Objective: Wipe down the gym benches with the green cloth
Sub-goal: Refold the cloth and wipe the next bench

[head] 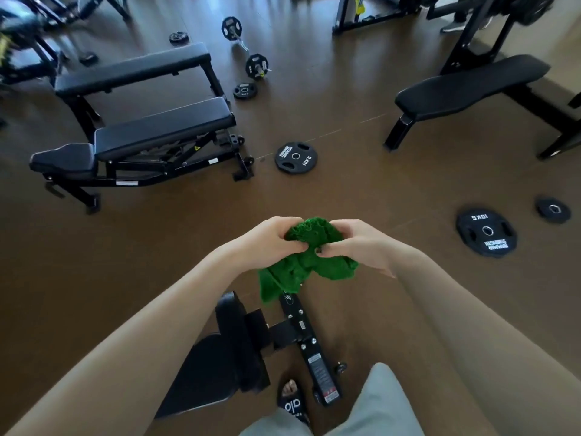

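1. Floor (361,89): brown, smooth, with faint light streaks toward the far side.
2. Adjustable bench (163,127), left of centre: black padded back section lying level, separate seat pad at its near-left end, frame with small wheels at the right end.
3. Flat bench (132,69) just behind item 2, black pad, parallel to it.
4. Bench on the right (471,86): black pad, angled legs, joined to an upright rack frame behind it.
5. Nearest bench (220,357), directly below the hands: only its black pad end and a base bar bearing labels are visible. A sandalled foot (292,401) stands beside the bar.
6. Weight plates on the floor: one marked 10KG (296,158) near the wheels of item 2; a second 10KG plate (486,231) at right, with a smaller plate (553,209) just beyond it. A short loaded barbell (245,47) and further small plates lie behind the flat bench.
7. Green cloth (306,262): bunched, held in the air between both hands above the nearest bench; not touching any pad. A loose end hangs down toward the base bar.
8. Left hand (270,240): fingers curled, gripping the cloth's left side.
9. Right hand (355,243): fingers curled, pinching the cloth's right side. The hands sit close together, cloth between.
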